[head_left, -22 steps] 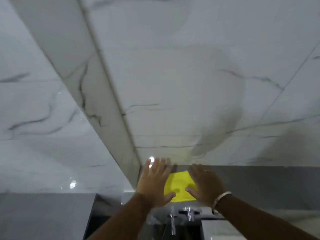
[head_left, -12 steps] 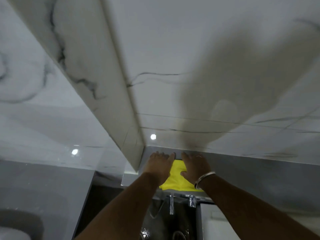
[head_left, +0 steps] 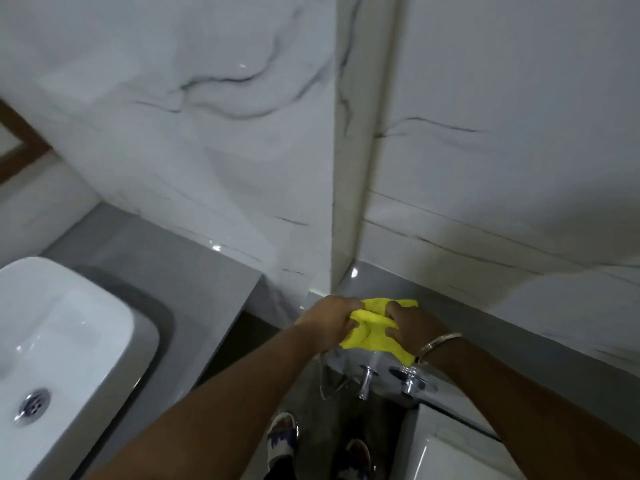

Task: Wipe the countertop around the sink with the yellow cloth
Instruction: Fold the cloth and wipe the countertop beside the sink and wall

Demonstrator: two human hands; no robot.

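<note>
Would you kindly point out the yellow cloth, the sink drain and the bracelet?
yellow cloth (head_left: 372,336): head view, on the bunched middle between the hands.
sink drain (head_left: 34,405): head view, on the metal grate.
bracelet (head_left: 437,345): head view, on the band at the right wrist.

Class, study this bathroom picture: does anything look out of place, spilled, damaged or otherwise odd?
Nothing looks spilled or broken. One oddity: the yellow cloth is bunched between the left hand and right hand above the taps, well to the right of the white sink.
</note>
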